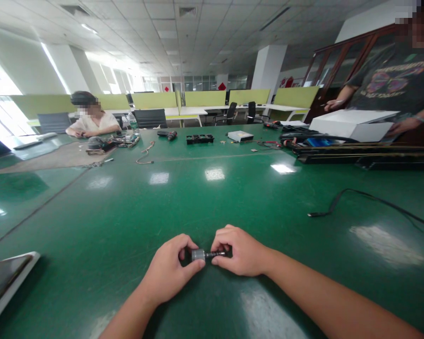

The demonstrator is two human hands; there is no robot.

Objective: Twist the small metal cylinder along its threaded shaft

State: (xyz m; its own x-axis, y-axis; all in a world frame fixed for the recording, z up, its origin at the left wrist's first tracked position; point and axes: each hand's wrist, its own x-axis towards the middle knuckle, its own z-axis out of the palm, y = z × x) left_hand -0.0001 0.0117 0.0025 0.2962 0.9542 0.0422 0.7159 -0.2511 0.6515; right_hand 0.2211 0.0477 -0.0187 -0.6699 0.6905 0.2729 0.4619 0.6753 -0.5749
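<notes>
Low over the green table, both hands meet at one small part: a grey cylinder (198, 254) with a thin, dark, ridged shaft (212, 254) sticking out to the right. The exact kind of part cannot be made out. My left hand (171, 268) is closed around the cylinder, thumb in front and fingers behind. With thumb and fingers pinched, my right hand (242, 252) grips the shaft near its far end. Part of the shaft is hidden by the right fingertips.
A black cable (339, 193) lies at the right, and a white-edged flat device (17, 273) at the lower left. Farther back are a power drill (167, 135), a black slotted tray (199, 139) and a silver box (240, 136). One person sits far left; another stands right by a white box (353, 125).
</notes>
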